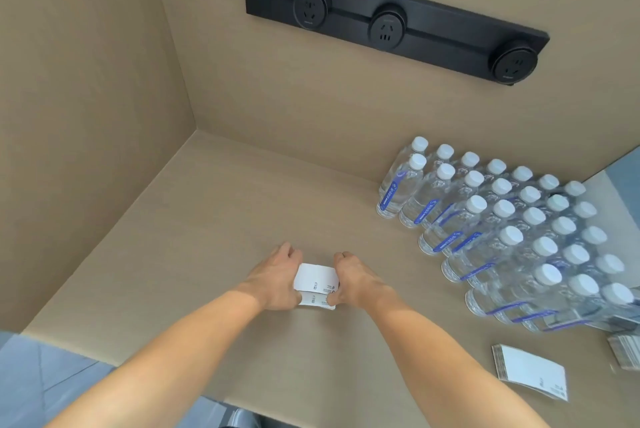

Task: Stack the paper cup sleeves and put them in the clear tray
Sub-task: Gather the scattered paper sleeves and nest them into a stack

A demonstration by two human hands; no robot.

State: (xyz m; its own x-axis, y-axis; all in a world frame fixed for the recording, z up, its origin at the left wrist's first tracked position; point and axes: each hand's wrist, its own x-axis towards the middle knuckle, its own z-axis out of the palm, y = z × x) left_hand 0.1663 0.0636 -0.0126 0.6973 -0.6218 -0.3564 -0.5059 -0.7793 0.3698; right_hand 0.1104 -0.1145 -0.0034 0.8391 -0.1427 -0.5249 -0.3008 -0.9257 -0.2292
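A small stack of flat white paper cup sleeves [316, 280] rests on the tan counter [214, 219], with one lower sleeve poking out toward me. My left hand [277, 280] presses its left edge and my right hand [355, 280] presses its right edge, both gripping the stack between them. A second, thicker stack of sleeves [530, 372] lies flat at the lower right. At the right frame edge sits another pile of sleeves [627, 349], partly cut off. No clear tray is plainly visible.
Several rows of water bottles [502, 219] with white caps fill the right side of the counter. A black power-socket strip [391, 18] is mounted on the back wall. Tan walls close the left and back; the counter's front edge runs near me.
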